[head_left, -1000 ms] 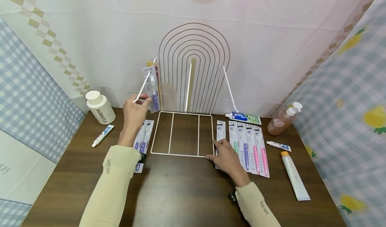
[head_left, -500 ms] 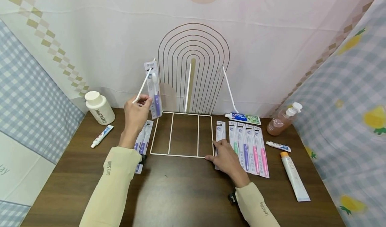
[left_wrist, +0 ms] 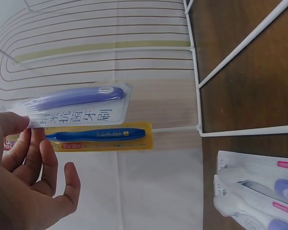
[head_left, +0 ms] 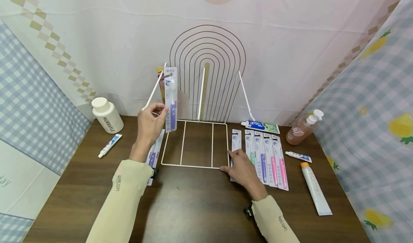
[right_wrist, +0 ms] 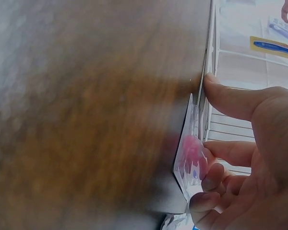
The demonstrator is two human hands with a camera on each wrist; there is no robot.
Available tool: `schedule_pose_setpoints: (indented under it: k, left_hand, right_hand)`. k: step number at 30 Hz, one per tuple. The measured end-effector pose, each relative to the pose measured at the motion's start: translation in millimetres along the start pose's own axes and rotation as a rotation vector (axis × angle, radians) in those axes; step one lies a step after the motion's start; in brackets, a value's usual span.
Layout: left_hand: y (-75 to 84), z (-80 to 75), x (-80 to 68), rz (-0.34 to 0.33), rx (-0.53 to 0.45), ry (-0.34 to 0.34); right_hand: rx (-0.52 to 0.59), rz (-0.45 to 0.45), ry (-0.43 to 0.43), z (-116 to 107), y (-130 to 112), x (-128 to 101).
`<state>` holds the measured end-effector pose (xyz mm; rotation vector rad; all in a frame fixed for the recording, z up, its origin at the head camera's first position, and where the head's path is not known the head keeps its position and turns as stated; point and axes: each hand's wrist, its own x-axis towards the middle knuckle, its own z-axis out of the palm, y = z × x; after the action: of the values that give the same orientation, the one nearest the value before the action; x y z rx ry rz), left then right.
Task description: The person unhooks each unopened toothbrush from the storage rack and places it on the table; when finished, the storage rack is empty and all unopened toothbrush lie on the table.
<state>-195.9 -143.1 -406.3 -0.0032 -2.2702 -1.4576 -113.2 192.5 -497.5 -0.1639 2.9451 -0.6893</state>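
From the head view, the left hand (head_left: 149, 122) pinches a purple toothbrush pack (head_left: 170, 99) upright above the wire rack's (head_left: 195, 144) rear left corner, while the right hand (head_left: 241, 169) rests loosely on the table (head_left: 193, 203) at the rack's front right corner. The left wrist view shows thumb and fingers (left_wrist: 26, 153) gripping the pack's (left_wrist: 79, 108) end, a yellow toothbrush pack (left_wrist: 103, 136) behind it. The right wrist view shows the thumb (right_wrist: 228, 98) touching the rack's wire (right_wrist: 207, 86), fingers curled over a pink toothbrush pack (right_wrist: 189, 158).

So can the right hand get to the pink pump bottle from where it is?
Probably yes. The right hand rests at the wire rack's front corner, and the pump bottle stands in the open at the table's back right. Only flat toothbrush packs lie between, low enough to reach over.
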Motion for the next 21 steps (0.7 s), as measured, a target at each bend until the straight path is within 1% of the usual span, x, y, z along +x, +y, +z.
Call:
schedule_pose_setpoints:
  k: [3, 6, 9, 12, 15, 17, 21]
  left_hand:
    - [-3.8, 1.4, -5.8, 0.01, 0.017, -0.032]
    - [-9.4, 2.0, -14.8, 0.009, 0.041, -0.067]
    - [-16.5, 0.9, -25.4, -0.008, 0.061, -0.092]
    - [-24.6, -2.6, -35.1, -0.044, 0.066, -0.116]
    - [-32.9, -7.2, -44.2, -0.084, 0.069, -0.12]
    - [-38.2, -11.0, -49.7, -0.105, 0.067, -0.109]
    - [-47.7, -19.9, -59.4, -0.122, 0.065, -0.089]
  right_hand:
    - [0.001, 0.003, -0.005, -0.5, -1.3, -0.4]
    - [0.0, 0.004, -0.003, -0.6, -1.6, -0.3]
    - [0.001, 0.005, -0.002, -0.2, -1.4, -0.4]
    - [0.001, 0.006, -0.005, 0.2, -1.7, -0.9]
    - [0.002, 0.004, -0.007, 0.2, -1.8, -1.1]
    - [0.001, 0.003, -0.008, 0.5, -1.2, -0.8]
    - [-0.005, 0.001, -0.005, 0.2, 0.1, 0.3]
